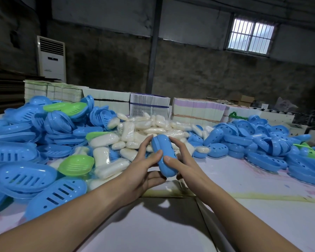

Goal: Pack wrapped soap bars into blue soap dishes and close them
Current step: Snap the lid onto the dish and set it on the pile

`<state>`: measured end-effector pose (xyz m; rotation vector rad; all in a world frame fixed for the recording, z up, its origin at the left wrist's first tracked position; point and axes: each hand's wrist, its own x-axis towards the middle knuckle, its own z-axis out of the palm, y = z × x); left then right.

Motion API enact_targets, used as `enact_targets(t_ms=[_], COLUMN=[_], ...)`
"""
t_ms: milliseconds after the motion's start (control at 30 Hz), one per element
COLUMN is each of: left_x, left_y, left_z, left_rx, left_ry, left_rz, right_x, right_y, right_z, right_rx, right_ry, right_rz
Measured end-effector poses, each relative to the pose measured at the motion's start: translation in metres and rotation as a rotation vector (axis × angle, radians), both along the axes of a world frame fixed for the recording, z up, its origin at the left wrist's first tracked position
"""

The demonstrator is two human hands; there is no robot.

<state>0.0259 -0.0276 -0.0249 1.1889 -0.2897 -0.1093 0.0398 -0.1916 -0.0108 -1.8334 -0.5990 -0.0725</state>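
While pinched shut between left hand (144,160) and right hand (182,160) above table (262,188), blue soap dish (163,155): light, rigid, slick plastic; best gripped along seam edges.

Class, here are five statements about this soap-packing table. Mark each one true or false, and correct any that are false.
1. Both hands hold one closed blue soap dish. True: the left hand and right hand grip it from either side.
2. The held dish lies flat on the table. False: it is lifted above the table.
3. The wrapped soap bars are piled behind the hands. True.
4. Every dish on the table is blue. False: a few are green, such as the green dish on the left.
5. The slotted blue trays are heaped on the right. False: they lie on the left.
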Motion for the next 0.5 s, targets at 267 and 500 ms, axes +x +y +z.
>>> enact_targets(t_ms=[267,500], left_x=[-0.003,-0.001], left_y=[-0.004,-0.004], left_z=[-0.001,0.001], left_rx=[0.000,-0.015], left_ry=[0.034,0.058], left_rz=[0.049,0.082], right_x=[-0.003,-0.001], right_y=[0.004,0.011], right_z=[0.001,-0.006], right_rx=[-0.009,-0.120], right_ry=[-0.013,-0.109], right_rz=[-0.028,-0.083])
